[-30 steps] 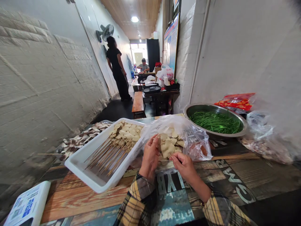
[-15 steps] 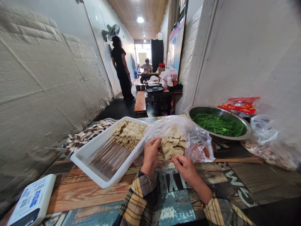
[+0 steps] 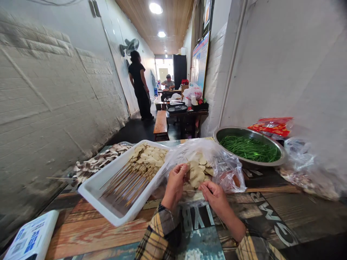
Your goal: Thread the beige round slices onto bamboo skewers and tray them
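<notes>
My left hand (image 3: 175, 185) is closed, thumb and fingers pinching the edge of pale, thin, round food slices (image 3: 197, 177). My right hand (image 3: 215, 198) is pinched near the lower edge of these slices; a thin bamboo skewer seems to run back under its palm, mostly hidden. More loose slices lie behind in an open clear plastic bag (image 3: 227, 173). Left of my hands a white plastic tray (image 3: 90, 193) holds skewered slices (image 3: 149, 153), with their bamboo sticks (image 3: 131, 178) pointing toward me.
Sliced dark-edged mushrooms (image 3: 101, 160) lie beyond the tray. A steel basin (image 3: 282, 159) of green chives (image 3: 249, 148) stands at right, beside bagged food (image 3: 306, 177). Loose skewers (image 3: 273, 189) lie before it. A white labelled box (image 3: 32, 234) sits front left. Two people are farther back.
The view has tilted slightly upward, so the table sits lower in the picture. My hands keep their pinch on the slices and have barely shifted.
</notes>
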The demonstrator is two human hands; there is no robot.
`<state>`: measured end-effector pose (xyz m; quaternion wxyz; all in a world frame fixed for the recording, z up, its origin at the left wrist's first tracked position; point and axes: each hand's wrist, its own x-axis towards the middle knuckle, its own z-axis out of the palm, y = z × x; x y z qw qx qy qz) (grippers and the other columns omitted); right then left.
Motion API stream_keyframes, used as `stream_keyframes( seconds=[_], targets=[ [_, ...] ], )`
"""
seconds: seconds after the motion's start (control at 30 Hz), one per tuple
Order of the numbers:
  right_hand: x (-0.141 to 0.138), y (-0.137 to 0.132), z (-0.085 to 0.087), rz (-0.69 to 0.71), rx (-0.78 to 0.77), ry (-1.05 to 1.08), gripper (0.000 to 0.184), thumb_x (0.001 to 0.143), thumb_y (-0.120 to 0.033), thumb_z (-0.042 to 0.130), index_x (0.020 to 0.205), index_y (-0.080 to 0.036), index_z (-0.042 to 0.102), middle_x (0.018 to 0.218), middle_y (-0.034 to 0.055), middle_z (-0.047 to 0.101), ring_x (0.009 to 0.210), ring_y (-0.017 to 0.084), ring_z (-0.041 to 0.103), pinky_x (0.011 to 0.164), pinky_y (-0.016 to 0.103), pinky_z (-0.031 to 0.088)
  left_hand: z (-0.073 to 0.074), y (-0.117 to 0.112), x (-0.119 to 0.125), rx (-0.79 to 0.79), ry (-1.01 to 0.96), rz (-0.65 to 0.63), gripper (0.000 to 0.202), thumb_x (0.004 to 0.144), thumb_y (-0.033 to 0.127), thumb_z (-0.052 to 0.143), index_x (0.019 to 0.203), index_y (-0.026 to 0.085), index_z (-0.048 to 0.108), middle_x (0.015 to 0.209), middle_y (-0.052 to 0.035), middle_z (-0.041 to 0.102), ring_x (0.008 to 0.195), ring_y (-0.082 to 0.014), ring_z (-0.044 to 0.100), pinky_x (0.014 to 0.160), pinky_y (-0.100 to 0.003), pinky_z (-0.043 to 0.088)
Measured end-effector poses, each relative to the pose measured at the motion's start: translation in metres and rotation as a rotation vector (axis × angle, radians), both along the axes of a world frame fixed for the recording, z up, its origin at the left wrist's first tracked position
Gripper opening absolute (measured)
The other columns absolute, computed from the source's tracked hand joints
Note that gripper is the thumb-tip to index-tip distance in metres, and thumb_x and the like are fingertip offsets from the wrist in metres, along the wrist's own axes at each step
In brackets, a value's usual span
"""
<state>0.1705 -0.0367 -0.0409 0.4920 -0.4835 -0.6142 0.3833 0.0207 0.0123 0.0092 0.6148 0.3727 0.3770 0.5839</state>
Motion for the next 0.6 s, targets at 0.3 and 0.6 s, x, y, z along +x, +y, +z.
stream_keyframes(
  seconds=[0.3, 0.6],
  targets=[
    [0.0003, 0.0025, 0.0018, -0.014, 0.020, 0.031, 0.044, 0.090, -0.054, 0.049, 0.074, -0.016, 0.063, 0.048, -0.0052, 0.044, 0.046, 0.012, 0.041, 0.049, 0.023, 0.031, -0.0016, 0.0024, -0.0008, -0.006, 0.002, -0.023, 0.037, 0.056, 0.041, 0.082, 0.062, 0.015, 0.057, 0.053, 0.0063, 0.047, 0.046, -0.0059, 0.038, 0.045, -0.019, 0.032],
    [0.0009, 0.0047, -0.0018, -0.034, 0.028, 0.014, 0.044, 0.090, -0.054, 0.048, 0.076, -0.016, 0.065, 0.048, -0.0043, 0.046, 0.045, 0.012, 0.042, 0.048, 0.024, 0.031, -0.0007, 0.0002, -0.0004, -0.030, -0.093, -0.058, 0.037, 0.058, 0.043, 0.082, 0.076, 0.016, 0.066, 0.061, 0.0044, 0.056, 0.051, -0.0069, 0.047, 0.048, -0.019, 0.036]
  ],
)
